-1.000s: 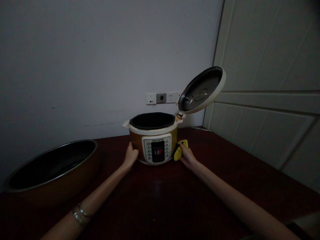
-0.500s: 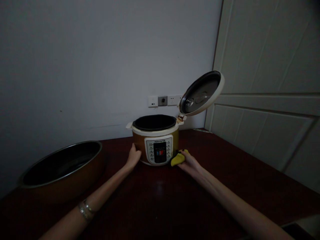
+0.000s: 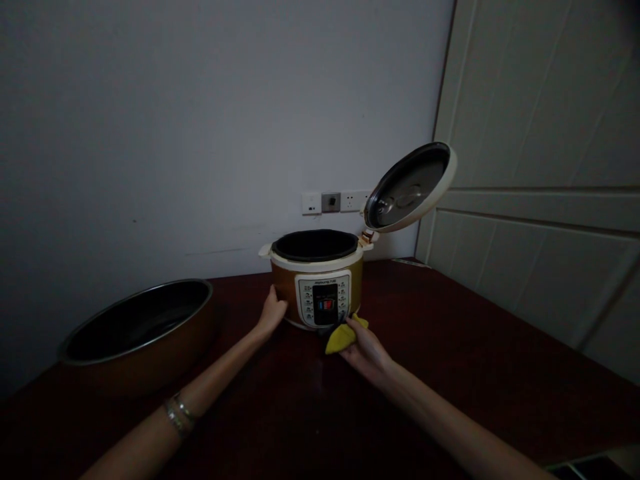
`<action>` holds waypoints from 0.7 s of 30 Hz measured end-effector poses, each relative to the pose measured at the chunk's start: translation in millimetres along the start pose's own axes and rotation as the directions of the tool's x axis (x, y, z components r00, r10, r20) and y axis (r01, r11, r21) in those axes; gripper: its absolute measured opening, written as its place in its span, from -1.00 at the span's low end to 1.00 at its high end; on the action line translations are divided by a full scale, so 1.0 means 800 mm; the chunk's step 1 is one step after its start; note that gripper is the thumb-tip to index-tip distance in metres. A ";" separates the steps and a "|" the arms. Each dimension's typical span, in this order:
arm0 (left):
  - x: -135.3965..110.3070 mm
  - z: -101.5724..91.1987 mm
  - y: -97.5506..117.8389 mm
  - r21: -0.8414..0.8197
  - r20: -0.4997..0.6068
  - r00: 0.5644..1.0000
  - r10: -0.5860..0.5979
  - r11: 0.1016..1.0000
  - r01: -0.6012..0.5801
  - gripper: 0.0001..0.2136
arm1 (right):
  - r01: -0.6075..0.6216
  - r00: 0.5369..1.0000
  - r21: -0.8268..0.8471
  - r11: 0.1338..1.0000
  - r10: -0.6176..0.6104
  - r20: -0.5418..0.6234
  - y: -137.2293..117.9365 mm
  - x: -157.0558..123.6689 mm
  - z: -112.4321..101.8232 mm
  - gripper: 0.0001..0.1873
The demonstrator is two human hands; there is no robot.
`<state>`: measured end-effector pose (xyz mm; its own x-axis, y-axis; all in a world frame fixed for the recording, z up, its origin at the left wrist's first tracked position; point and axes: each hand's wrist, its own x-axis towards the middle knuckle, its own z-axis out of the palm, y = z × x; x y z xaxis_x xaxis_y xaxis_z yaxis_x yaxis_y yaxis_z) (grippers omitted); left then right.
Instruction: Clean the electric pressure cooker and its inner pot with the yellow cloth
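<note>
An electric pressure cooker [image 3: 287, 283] with a white rim stands upright on the table, its hinged lid [image 3: 413, 190] raised to the right. A dark inner pot [image 3: 316, 245] sits inside it. My left hand [image 3: 273, 312] grips the cooker's lower left side, some of its fingers hidden. In my right hand [image 3: 367, 350] is a folded yellow cloth [image 3: 341, 339] with a dark side, pinched between thumb and fingers. The cloth is at the cooker's lower front right edge, just below the control panel [image 3: 325, 300].
A large brown pan [image 3: 135, 363] with a dark inside stands left on the dark red table [image 3: 280, 413]. White and grey wall sockets [image 3: 331, 202] are behind the cooker. A pale panelled door [image 3: 525, 267] borders the right side.
My right hand has moved the cloth left and toward me along the cooker's lower front. My left hand stays on the cooker's side. The whole view has shifted slightly.
</note>
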<state>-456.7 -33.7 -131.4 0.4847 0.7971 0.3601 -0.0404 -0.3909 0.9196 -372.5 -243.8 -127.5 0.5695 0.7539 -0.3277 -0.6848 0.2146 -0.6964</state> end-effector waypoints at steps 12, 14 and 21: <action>-0.137 -0.064 0.062 0.077 0.255 0.956 0.143 0.983 -0.168 -0.64 | 0.253 0.818 -0.745 0.617 0.275 0.505 -0.018 -0.038 -0.018 -0.62; -0.151 -0.067 0.082 0.081 0.396 0.897 0.195 0.966 -0.246 -0.63 | 0.361 0.770 -0.789 0.498 0.318 0.553 -0.023 -0.036 -0.003 -0.62; -0.147 -0.050 0.086 0.132 0.638 0.769 -0.030 0.989 -0.071 -0.57 | 0.487 0.867 -0.872 0.046 0.098 0.489 -0.038 -0.039 0.022 -0.53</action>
<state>-551.3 -135.9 -104.4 0.9318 0.3310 0.1488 0.0410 -0.5034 0.8631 -377.9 -262.6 -84.9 0.2047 0.9780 -0.0400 0.6423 -0.1651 -0.7485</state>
